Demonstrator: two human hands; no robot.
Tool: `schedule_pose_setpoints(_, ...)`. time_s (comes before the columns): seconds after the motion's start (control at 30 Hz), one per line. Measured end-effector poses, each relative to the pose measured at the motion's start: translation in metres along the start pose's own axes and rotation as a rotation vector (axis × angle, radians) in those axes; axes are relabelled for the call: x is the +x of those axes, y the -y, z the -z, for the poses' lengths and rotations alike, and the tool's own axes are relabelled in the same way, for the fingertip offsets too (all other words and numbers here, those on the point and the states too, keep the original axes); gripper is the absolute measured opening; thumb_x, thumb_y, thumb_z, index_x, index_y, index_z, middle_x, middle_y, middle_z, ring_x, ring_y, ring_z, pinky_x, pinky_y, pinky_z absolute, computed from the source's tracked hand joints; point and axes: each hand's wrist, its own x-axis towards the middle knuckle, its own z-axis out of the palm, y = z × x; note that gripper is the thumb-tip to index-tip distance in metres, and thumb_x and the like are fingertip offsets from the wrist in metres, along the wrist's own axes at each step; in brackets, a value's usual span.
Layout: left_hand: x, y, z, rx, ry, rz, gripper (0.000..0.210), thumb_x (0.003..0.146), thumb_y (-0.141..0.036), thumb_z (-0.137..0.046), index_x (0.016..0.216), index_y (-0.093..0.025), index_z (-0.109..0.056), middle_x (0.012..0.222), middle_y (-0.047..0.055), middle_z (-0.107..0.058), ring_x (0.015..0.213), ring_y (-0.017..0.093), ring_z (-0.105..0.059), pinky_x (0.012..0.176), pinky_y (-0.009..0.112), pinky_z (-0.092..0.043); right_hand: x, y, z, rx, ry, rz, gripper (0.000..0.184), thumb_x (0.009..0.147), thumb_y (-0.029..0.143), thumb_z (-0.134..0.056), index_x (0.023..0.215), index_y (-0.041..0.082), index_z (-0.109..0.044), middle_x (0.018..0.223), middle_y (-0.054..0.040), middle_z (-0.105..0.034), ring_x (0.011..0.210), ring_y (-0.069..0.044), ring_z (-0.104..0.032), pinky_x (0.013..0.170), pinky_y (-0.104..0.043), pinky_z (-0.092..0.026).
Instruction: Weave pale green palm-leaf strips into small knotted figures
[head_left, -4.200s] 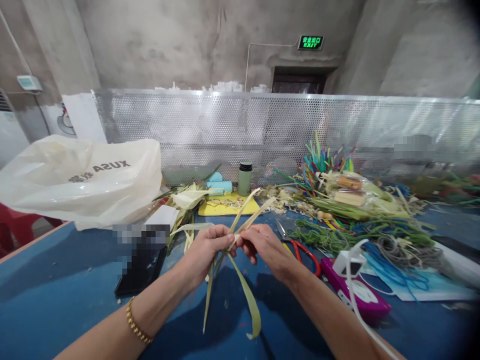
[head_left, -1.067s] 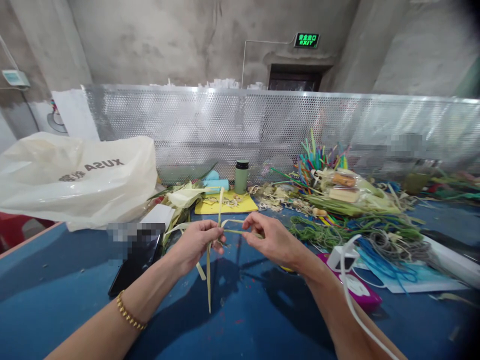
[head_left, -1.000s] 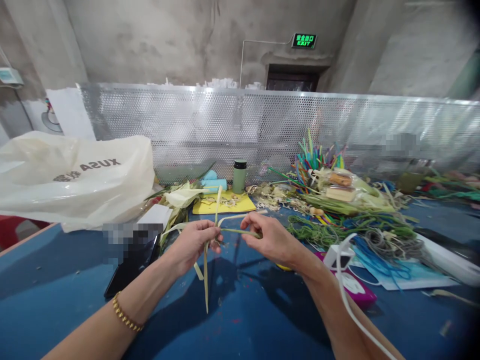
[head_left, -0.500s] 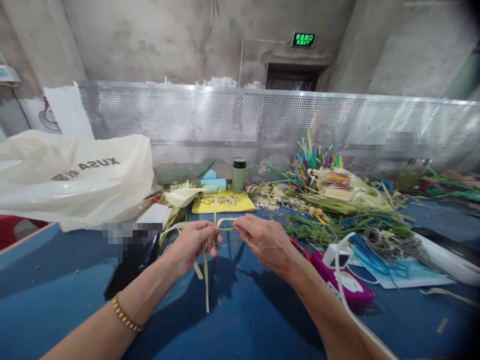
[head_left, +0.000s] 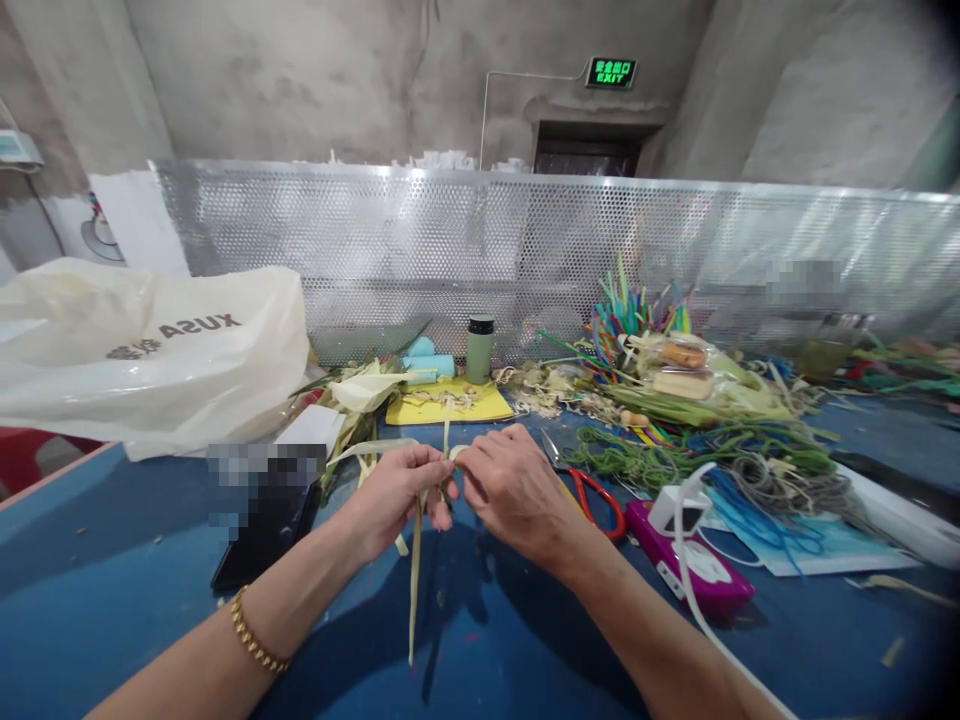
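Pale yellow-green leaf strips (head_left: 415, 590) are pinched between the thumb and fingers of my left hand (head_left: 401, 490). One end hangs down over the table, another stands up above the fingertips, and more trail off to the left. My right hand (head_left: 514, 490) is closed right beside it, fingertips curled on a short looped piece of strip (head_left: 459, 453). The hands nearly touch, and the spot where the strips cross is partly hidden by the fingers. Red-handled scissors (head_left: 600, 505) lie just right of my right hand.
A phone (head_left: 262, 530) lies left of my left arm. A purple power strip (head_left: 712, 580) with a white charger and cable sits right. Behind are a yellow pad (head_left: 420, 412), a green bottle (head_left: 480, 352), green cords (head_left: 622, 460) and a white plastic bag (head_left: 150, 370).
My right hand has come closer to my left, and the strip stretched between them is now a short loop. More of the scissors shows.
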Motion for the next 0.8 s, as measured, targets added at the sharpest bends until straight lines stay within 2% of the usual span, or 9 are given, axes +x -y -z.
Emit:
schedule_pose_setpoints(0.17,0.000,0.000,-0.001,0.032,-0.029,0.005,0.022,0.075,-0.030,-0.064,0.070,-0.013,-0.052,0.066,0.004,-0.063,0.041,0.012,-0.058,0.043,0.021,-0.041,0.000,0.000,-0.005,0.001,0.036,-0.005,0.013,0.085,0.015,-0.048,0.078,0.015,-0.058,0.076,-0.0070,-0.060,0.073,-0.017,-0.050,0.073,-0.032,-0.029)
schedule_pose_setpoints(0.4,-0.002,-0.003,0.000,0.052,-0.028,0.003,0.021,0.075,-0.032,-0.064,0.072,-0.014,-0.052,0.065,0.003,-0.062,0.044,0.012,-0.059,0.044,0.022,-0.041,-0.002,-0.009,-0.006,0.347,0.081,-0.101,0.017,0.085,0.012,-0.049,0.081,0.019,-0.064,0.077,-0.0002,-0.064,0.070,-0.012,-0.054,0.071,-0.026,-0.031)
schedule_pose_setpoints(0.53,-0.002,-0.005,-0.002,0.068,-0.021,-0.018,0.025,0.073,-0.035,-0.067,0.074,-0.014,-0.053,0.067,0.002,-0.061,0.046,0.012,-0.059,0.047,0.023,-0.043,-0.002,-0.011,-0.006,0.455,0.077,-0.119,0.017,0.087,0.014,-0.049,0.082,0.018,-0.064,0.078,-0.0011,-0.065,0.069,-0.011,-0.055,0.067,-0.023,-0.034)
schedule_pose_setpoints(0.8,-0.002,-0.005,-0.001,0.159,-0.058,-0.083,0.029,0.069,-0.036,-0.071,0.063,-0.014,-0.052,0.052,-0.001,-0.054,0.041,0.011,-0.055,0.045,0.023,-0.042,-0.002,-0.010,-0.006,0.457,0.000,-0.193,0.015,0.091,0.021,-0.046,0.081,0.017,-0.056,0.080,-0.0033,-0.060,0.073,-0.013,-0.053,0.067,-0.024,-0.036)
